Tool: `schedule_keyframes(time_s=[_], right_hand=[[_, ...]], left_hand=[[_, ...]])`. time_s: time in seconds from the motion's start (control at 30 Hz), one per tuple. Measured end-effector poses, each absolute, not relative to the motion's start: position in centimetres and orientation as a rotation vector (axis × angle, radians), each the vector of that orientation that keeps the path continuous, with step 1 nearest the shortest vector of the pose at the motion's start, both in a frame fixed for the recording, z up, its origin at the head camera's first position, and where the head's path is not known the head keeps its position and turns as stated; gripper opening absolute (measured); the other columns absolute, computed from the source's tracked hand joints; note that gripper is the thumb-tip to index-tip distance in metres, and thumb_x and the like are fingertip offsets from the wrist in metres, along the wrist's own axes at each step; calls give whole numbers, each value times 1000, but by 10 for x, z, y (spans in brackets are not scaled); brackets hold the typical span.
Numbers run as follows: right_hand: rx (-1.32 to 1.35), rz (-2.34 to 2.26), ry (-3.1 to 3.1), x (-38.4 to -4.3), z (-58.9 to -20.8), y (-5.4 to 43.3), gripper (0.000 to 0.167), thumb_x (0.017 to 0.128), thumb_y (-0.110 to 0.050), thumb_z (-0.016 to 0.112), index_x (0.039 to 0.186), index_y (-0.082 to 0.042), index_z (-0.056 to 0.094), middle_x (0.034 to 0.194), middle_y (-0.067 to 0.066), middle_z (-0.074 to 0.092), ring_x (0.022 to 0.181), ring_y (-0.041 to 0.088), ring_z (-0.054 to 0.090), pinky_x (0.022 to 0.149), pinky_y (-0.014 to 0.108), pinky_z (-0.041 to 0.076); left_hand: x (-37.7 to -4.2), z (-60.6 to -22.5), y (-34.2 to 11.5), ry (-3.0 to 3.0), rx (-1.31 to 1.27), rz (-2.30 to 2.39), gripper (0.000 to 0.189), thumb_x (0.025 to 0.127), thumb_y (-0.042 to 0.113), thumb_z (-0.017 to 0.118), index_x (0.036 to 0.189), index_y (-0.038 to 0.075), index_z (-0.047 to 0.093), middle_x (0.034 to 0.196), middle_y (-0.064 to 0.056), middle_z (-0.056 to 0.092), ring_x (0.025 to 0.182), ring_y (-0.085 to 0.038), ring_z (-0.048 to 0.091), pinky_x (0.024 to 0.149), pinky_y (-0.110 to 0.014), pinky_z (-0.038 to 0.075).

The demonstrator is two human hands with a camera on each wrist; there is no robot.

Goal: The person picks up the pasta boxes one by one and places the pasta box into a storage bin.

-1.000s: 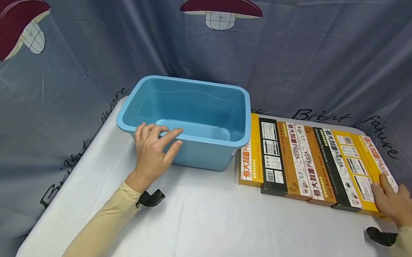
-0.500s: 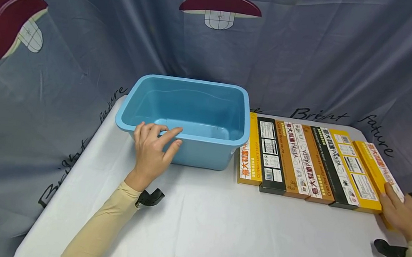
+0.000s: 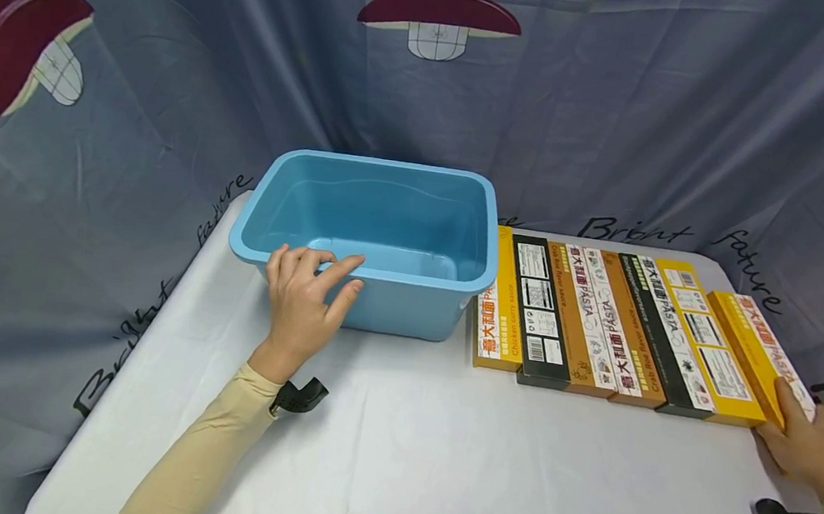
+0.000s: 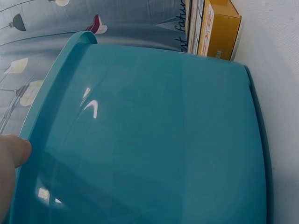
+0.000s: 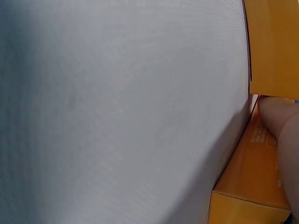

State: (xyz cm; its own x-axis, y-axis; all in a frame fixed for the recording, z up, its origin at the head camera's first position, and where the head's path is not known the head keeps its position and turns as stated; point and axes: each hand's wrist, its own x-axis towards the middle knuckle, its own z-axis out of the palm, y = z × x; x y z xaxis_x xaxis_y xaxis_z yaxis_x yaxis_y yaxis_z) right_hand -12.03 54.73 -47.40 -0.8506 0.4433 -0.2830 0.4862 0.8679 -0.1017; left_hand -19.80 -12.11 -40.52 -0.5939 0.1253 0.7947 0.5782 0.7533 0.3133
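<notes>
In the head view, my left hand (image 3: 305, 304) is at the near rim of a light blue plastic bin (image 3: 407, 303), fingers bent over the rim and thumb just outside it. The left wrist view shows the thumb (image 4: 16, 151) against the edge of the bin. At the right, my right hand (image 3: 811, 441) grips the near end of a yellow pasta box (image 3: 749, 347), its thumb along the left side. The box lies at a slant, with a gap between it and the row. Its far-side fingers are mostly hidden.
Several pasta boxes lie side by side right of the bin: yellow, a black box (image 3: 538, 312), brown ones and another yellow box (image 3: 705, 342). A white cloth covers the table (image 3: 480, 465). A grey-blue curtain (image 3: 587, 99) hangs close behind.
My right hand has drawn the rightmost yellow pasta box away from the row, to the right and toward me, opening a gap. My left hand stays at the bin rim.
</notes>
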Motion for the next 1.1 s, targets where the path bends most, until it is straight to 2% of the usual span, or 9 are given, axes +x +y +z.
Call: schedule_keyframes(time_s=[0.53, 0.8, 1.1], right_hand=[[713, -252, 2790, -120, -475, 548, 90, 101, -32, 51, 156, -8, -17, 131, 49, 11, 103, 67, 29, 87, 78, 42], [709, -251, 2799, -123, -474, 548, 90, 101, -31, 53, 156, -6, -14, 123, 48, 18, 95, 63, 35, 82, 76, 45], [731, -265, 2795, -124, -474, 547, 88, 101, -27, 52, 156, -6, -13, 120, 47, 20, 93, 60, 36, 80, 74, 44]], left_hand=[[-198, -407, -121, -2135, -521, -711, 27, 94, 29, 67, 115, 15, 77, 103, -18, 64, 103, -39, 49, 111, -68, 23], [-200, -407, -120, -2117, -522, -719, 26, 93, 27, 68, 114, 15, 77, 103, -18, 64, 103, -40, 49, 111, -68, 22], [-200, -408, -121, -2111, -525, -716, 26, 95, 29, 67, 114, 15, 77, 102, -18, 63, 102, -39, 49, 109, -69, 23]])
